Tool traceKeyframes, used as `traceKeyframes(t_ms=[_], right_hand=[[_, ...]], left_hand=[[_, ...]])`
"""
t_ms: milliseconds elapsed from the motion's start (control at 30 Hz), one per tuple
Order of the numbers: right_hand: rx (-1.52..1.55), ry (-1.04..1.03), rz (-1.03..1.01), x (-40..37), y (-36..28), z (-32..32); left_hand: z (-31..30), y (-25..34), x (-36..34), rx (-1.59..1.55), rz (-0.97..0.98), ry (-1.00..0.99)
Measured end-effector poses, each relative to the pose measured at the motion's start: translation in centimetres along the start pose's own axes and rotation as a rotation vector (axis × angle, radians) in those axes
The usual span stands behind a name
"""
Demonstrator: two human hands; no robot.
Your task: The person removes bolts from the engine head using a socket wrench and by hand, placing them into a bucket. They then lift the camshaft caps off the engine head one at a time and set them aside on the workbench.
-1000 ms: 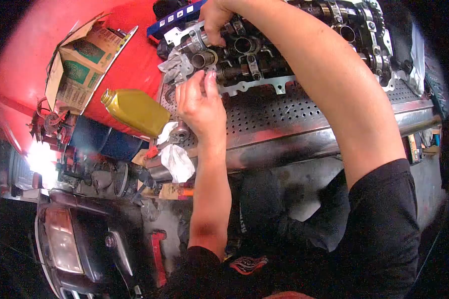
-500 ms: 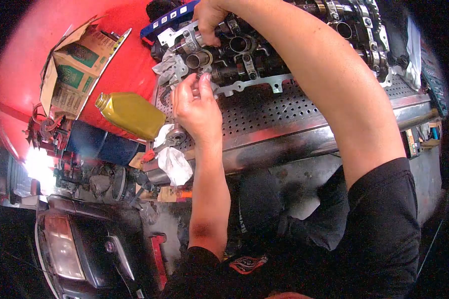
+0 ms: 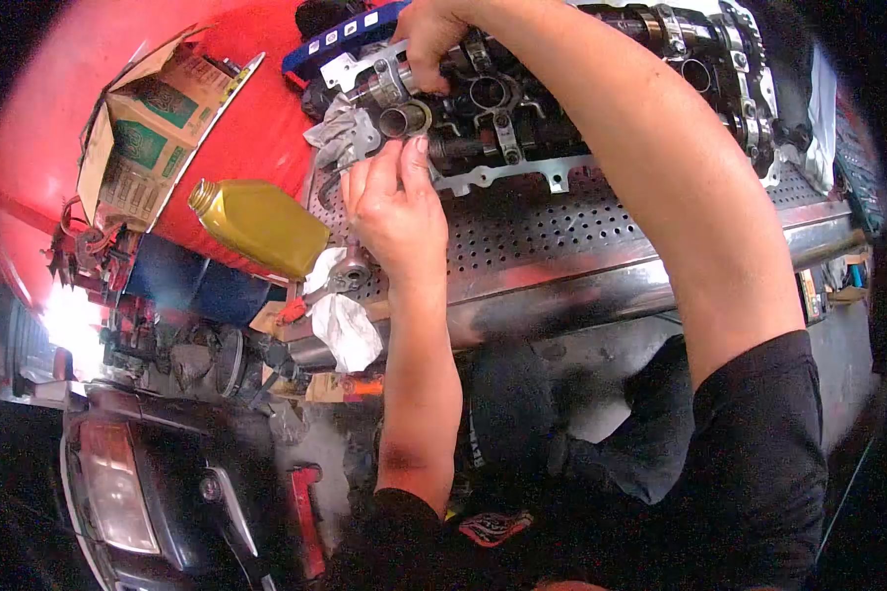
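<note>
A metal cylinder head (image 3: 483, 177) with camshafts and bearing caps lies on a perforated metal bench. My right hand (image 3: 431, 44) reaches over it from above, its fingers curled down around the far left end, beside a bearing cap (image 3: 388, 85). At the near left corner is my left hand (image 3: 399, 207), palm side up, with bent fingers and thumb against the edge of the cylinder head. Its fingertips are partly hidden beneath the part. A round open tube (image 3: 399, 122) stands up between my two hands.
An olive-gold oil bottle (image 3: 266, 227) without a cap leans left of my left hand. Close by are a ratchet-like tool (image 3: 352, 268) and white rag (image 3: 345, 333). The perforated bench (image 3: 601, 217) has a rounded metal edge. Cardboard (image 3: 148, 138) and a dark car (image 3: 167, 492) are at left.
The cylinder head has shifted slightly to the right, and both hands have moved with it. My left hand's fingers are now closer to its edge. The bottle stays in place.
</note>
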State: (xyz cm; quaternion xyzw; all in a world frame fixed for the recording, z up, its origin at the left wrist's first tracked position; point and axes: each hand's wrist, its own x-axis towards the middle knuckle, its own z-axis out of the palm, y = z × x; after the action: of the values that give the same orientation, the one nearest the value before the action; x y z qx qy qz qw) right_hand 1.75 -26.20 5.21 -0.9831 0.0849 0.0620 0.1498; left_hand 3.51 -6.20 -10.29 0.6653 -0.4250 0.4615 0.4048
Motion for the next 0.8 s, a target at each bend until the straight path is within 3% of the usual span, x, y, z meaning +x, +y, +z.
traceKeyframes(t_ms=[100, 267, 433, 467, 567, 700, 800], right_hand=[[-0.006, -0.007, 0.007, 0.0, 0.0, 0.1], [-0.008, -0.009, 0.011, 0.0, 0.0, 0.1], [-0.010, -0.017, 0.020, -0.1, -0.1, 0.0], [-0.010, -0.017, 0.019, -0.2, 0.0, 0.1], [-0.006, -0.026, 0.018, 0.0, -0.1, 0.1], [-0.011, -0.030, 0.027, 0.0, -0.1, 0.1], [-0.011, -0.035, 0.026, 0.1, -0.2, 0.2]], left_hand=[[-0.2, 1.0, 0.3, -0.125, -0.440, -0.111], [0.0, 0.3, 0.0, -0.079, -0.088, -0.043], [0.1, -0.3, -0.7, -0.116, -0.158, -0.039], [-0.2, 0.6, -0.6, -0.166, -0.314, -0.048], [-0.6, 0.9, 0.2, -0.032, -0.236, -0.110], [0.8, 0.2, 0.2, -0.010, 0.014, 0.053], [0.2, 0.5, -0.4, -0.101, -0.185, 0.001]])
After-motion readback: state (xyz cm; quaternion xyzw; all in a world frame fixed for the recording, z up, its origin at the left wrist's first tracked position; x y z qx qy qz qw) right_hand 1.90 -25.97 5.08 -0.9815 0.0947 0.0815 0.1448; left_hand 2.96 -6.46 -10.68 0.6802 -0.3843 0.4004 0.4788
